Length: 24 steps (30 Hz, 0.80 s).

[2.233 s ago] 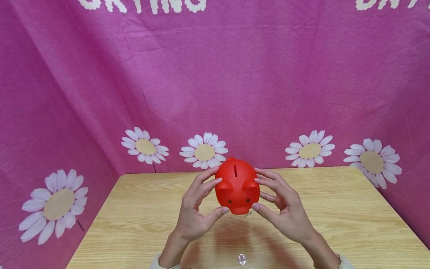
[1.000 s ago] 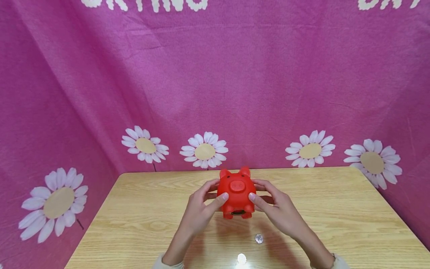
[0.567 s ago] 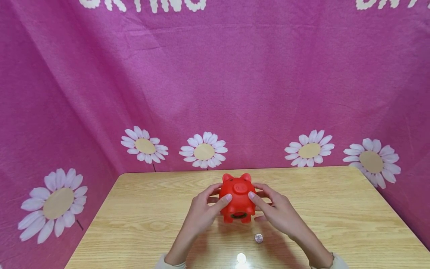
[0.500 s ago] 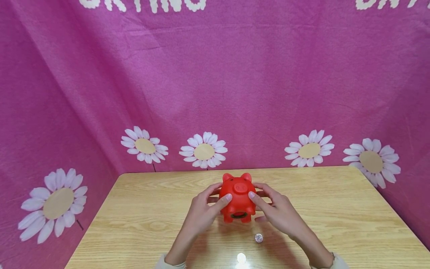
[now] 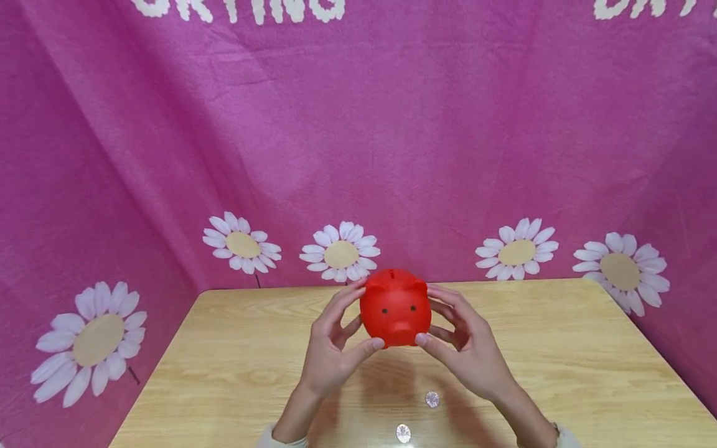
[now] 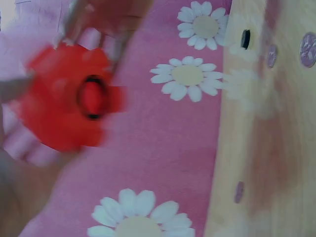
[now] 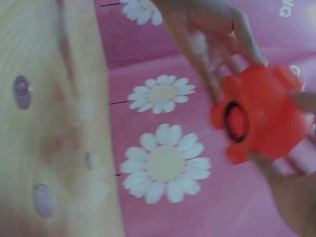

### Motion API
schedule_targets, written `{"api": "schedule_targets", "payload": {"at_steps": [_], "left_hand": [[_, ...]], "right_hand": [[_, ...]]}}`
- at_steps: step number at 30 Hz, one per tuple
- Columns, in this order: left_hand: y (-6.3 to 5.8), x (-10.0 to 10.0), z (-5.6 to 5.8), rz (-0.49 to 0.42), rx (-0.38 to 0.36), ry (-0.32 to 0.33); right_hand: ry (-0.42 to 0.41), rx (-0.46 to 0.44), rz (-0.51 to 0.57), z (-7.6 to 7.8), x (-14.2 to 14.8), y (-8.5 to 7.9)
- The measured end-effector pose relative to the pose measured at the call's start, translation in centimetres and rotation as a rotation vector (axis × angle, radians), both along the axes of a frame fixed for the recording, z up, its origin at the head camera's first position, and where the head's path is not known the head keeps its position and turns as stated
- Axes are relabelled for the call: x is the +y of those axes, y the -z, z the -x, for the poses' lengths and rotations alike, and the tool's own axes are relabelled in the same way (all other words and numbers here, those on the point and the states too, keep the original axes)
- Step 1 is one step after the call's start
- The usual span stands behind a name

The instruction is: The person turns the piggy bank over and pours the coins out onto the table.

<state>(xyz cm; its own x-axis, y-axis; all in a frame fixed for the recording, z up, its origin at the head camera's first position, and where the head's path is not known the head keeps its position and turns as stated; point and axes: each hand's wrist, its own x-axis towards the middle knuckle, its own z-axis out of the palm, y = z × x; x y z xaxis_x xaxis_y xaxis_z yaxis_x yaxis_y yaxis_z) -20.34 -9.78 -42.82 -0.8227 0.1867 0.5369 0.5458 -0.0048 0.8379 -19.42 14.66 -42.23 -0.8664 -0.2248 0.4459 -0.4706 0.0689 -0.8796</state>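
Observation:
A red piggy bank [image 5: 396, 311] is held up over the table between both hands, its face toward the head camera and its coin slot just showing on top. My left hand [image 5: 330, 351] grips its left side, thumb low beside the snout. On the other side my right hand [image 5: 470, 348] holds it the same way. Both wrist views are blurred but show a dark-rimmed round opening [image 6: 93, 97] in its underside. Two silvery coins lie on the table below: one coin [image 5: 432, 399] near the right forearm, another coin [image 5: 403, 433] closer to the front.
The light wooden table [image 5: 235, 373] reaches back to a pink cloth [image 5: 426, 155] printed with white daisies. On the table in the left wrist view lie a small dark disc [image 6: 245, 39] and another coin [image 6: 239, 192], which the head view does not show.
Both hands have tipped the piggy bank forward and lifted it a little, so its snout has turned down. Between the two oldest frames, a coin appeared on the table near the right forearm.

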Motion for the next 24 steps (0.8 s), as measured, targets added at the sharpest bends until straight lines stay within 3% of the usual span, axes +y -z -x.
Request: {"api": "schedule_targets", "payload": {"at_steps": [3,5,19,24], "left_hand": [[-0.06,-0.23,0.05,-0.104,0.239,0.125],[-0.08,-0.29,0.14,-0.123,0.292,0.157],[0.16,-0.36,0.38,-0.095,0.253,0.130],[0.21,-0.47,0.29,-0.067,0.228,0.088]], "right_hand": [[-0.091,0.198,0.106,-0.16,0.14,-0.12],[-0.121,0.242,0.134,-0.17,0.18,-0.14],[-0.081,0.157,0.072,-0.14,0.42,-0.39],[-0.055,0.141,0.032,-0.13,0.42,-0.40]]}}
